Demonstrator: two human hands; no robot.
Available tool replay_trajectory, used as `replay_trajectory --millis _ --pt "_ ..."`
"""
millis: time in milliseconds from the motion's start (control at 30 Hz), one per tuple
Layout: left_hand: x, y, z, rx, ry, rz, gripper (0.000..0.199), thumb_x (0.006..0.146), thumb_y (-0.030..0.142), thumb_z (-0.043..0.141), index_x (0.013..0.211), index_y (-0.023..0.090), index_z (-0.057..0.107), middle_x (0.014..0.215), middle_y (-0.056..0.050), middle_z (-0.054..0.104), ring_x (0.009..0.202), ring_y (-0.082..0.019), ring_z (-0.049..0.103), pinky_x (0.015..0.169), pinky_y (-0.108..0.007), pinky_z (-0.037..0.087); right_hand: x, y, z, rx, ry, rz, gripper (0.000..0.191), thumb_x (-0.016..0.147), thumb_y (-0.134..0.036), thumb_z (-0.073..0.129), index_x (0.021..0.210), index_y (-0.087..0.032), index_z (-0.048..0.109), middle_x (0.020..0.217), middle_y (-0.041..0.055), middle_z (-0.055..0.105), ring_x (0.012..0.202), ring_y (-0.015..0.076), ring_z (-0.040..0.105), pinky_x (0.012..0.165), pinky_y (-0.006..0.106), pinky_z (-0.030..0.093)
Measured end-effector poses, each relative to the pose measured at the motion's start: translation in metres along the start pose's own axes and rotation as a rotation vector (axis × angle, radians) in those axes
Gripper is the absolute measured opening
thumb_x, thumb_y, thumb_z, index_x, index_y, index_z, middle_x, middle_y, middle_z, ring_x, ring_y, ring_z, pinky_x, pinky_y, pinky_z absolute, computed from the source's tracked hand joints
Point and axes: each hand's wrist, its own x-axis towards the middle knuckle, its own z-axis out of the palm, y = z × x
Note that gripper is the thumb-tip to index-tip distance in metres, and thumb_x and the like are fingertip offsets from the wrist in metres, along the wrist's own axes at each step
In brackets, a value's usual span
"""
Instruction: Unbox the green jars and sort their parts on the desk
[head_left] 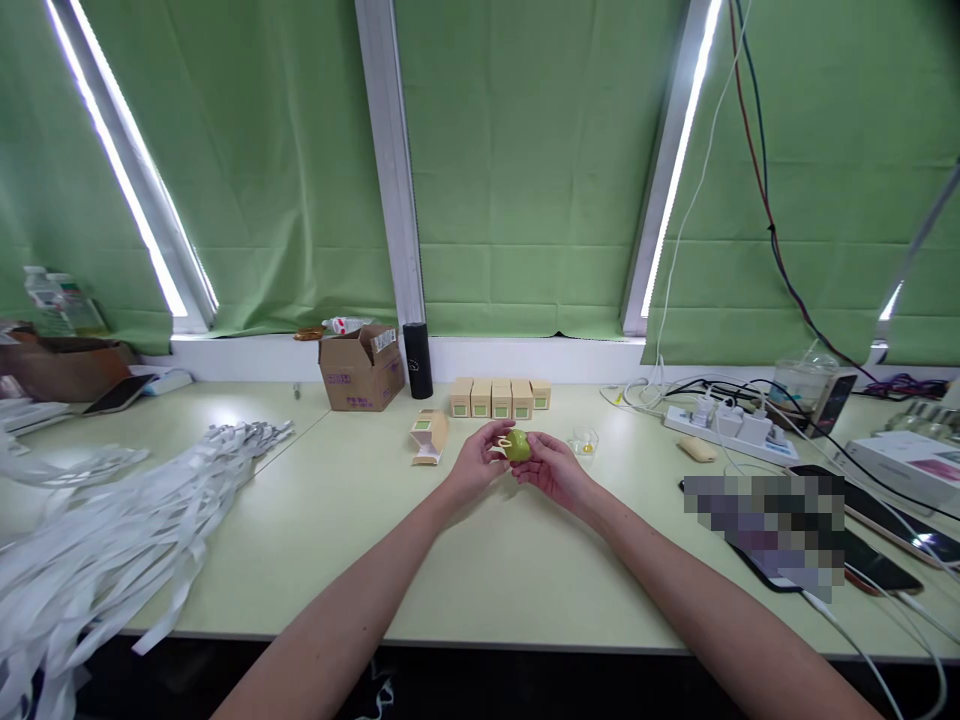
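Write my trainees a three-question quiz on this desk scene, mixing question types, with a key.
1. What colour is the round thing held between the left hand and right hand?
2. True or false: the black cylinder stands beside the power strip.
3. Which of these is nearest the left hand?
A. white straps
B. small open box
C. power strip

Key:
1. Green.
2. False; it stands beside the cardboard box.
3. B.
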Motion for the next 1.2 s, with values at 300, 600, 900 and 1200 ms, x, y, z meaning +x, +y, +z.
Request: replay_trajectory --millis 300,600,900,1200 --pt "0.0 -0.002 0.005 0.135 -0.003 -0.029 0.046 0.079 0.033 0.083 0.12 0.017 0.07 0.113 -0.011 0.073 0.099 -0.02 0.066 0.079 -0.029 0.054 0.001 0.002 0.001 -0.091 0.015 0.054 0.047 0.094 -0.064 0.064 0.09 -0.017 0.062 0.071 0.0091 0.074 0.056 0.0181 0.07 0.05 0.027 0.053" --pt "0.013 -0.011 -0.007 0.204 0.189 -0.198 0.056 0.076 0.072 0.075 0.077 0.017 0.06 0.066 -0.002 0.068 0.05 -0.012 0.058 0.054 -0.026 0.047 -0.011 -0.003 -0.003 -1.052 0.134 -0.68 0.039 0.093 -0.039 0.066 0.128 -0.025 0.056 0.126 0.0119 0.065 0.091 0.0218 0.07 0.064 0.033 0.059" --pt "0.004 -0.008 -0.001 0.205 0.052 -0.181 0.064 0.085 0.08 0.056 0.066 0.019 0.057 0.052 -0.001 0.058 0.046 -0.014 0.054 0.049 -0.026 0.042 -0.011 0.002 0.003 -1.467 0.079 -0.925 0.029 0.102 -0.024 0.053 0.131 -0.026 0.051 0.129 0.013 0.067 0.116 0.0266 0.068 0.069 0.035 0.062" --pt "-0.004 0.006 0.005 0.155 0.076 0.089 0.038 0.086 0.037 0.077 0.118 0.019 0.07 0.113 -0.011 0.071 0.094 -0.019 0.067 0.078 -0.03 0.058 -0.005 0.0 -0.008 -1.298 0.137 -0.933 0.027 0.104 -0.029 0.053 0.131 -0.027 0.054 0.132 0.0136 0.065 0.124 0.0302 0.063 0.081 0.046 0.066"
